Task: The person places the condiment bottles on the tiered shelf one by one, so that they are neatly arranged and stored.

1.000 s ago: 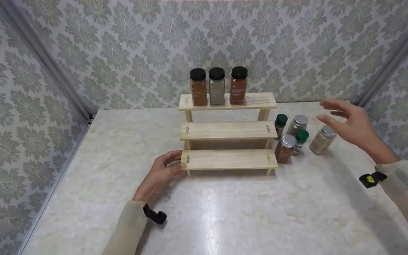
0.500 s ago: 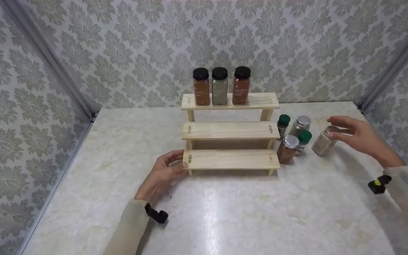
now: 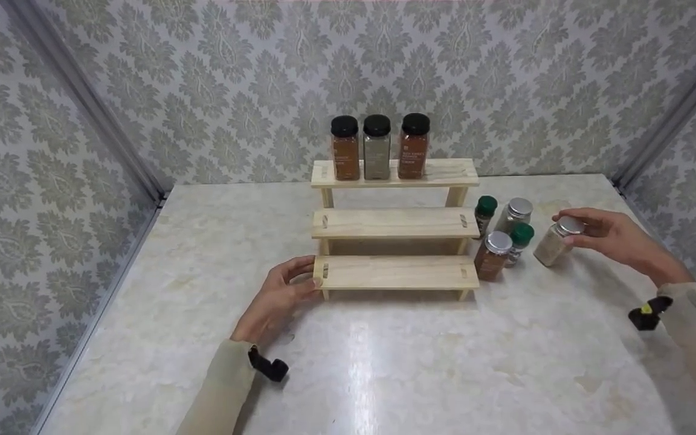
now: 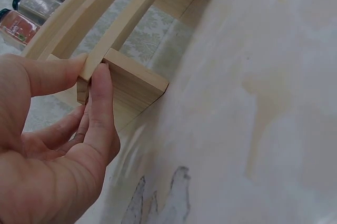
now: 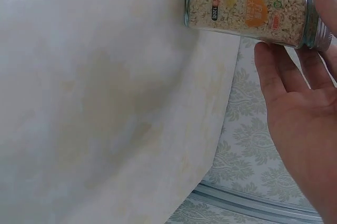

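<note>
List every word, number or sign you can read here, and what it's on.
"120": jar of pale grains held by the right hand; Chinese print around it, too blurred to quote.
"RED SWEET PEPPER", faint: rightmost black-lidded jar.
Too small or blurred: other two black-lidded jars, and any on the four clustered jars.

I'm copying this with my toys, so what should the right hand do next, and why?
Probably lift the beige jar gently: the right hand grips it near the top, the left hand holds the rack, and the middle shelf has room.
</note>
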The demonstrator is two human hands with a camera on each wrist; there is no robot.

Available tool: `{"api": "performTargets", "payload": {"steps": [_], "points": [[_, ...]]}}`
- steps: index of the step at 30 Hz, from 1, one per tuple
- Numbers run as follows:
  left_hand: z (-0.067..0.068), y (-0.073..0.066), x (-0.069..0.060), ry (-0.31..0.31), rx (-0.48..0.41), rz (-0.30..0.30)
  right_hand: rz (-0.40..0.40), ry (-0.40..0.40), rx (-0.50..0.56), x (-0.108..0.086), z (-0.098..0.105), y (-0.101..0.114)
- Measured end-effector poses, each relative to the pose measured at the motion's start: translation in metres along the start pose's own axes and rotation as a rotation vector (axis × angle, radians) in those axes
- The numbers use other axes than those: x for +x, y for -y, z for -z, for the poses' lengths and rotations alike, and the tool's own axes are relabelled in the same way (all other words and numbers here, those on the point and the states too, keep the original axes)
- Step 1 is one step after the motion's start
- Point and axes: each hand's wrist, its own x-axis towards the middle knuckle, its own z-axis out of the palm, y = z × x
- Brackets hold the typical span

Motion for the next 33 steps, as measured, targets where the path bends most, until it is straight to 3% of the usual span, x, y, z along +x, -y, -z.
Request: {"api": "performTargets", "payload": {"steps": [9, 22, 27, 33], "points": [[0.001, -0.002, -0.001, -0.004, -0.002, -0.005, 0.013, 0.013, -0.004, 0.001, 0.004, 0.001], [0.0, -0.002, 0.003, 0.011, 0.014, -0.023, 0.028, -0.119, -0.167, -0.001, -0.001, 0.01], [-0.002, 0.001, 0.002, -0.004, 0.007, -0.013, 0.014, -0.16, -0.17, -0.002, 0.002, 0.026], [0.0, 0.002, 0.001, -0.007, -0.012, -0.015, 0.029, -0.247, -0.183, 0.0, 0.007, 0.063]]}}
